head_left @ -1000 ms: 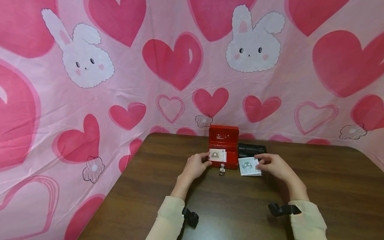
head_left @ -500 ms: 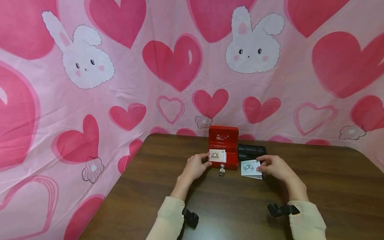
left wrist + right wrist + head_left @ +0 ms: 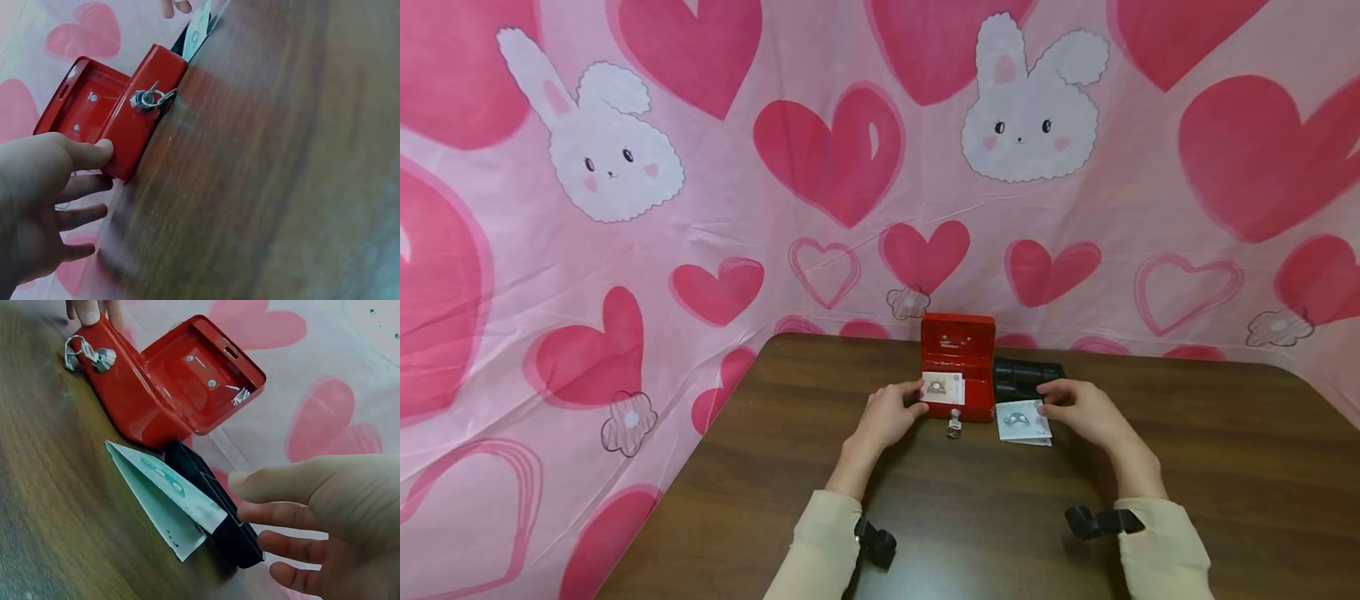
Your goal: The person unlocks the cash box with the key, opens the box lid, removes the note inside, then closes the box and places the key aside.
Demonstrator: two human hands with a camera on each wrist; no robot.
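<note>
Folded note [image 3: 1021, 419] sits half-open on the counter [image 3: 955, 508] just right of the red box [image 3: 958, 360], left hand [image 3: 891, 414] pinching that box, right hand [image 3: 1088, 412] spread and empty, so we could topple the note with a stray brush.

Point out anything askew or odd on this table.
Only the folded note looks askew: beside the open red box, its leaves gape apart rather than lying flat. Nothing visible appears spilled or damaged.
</note>
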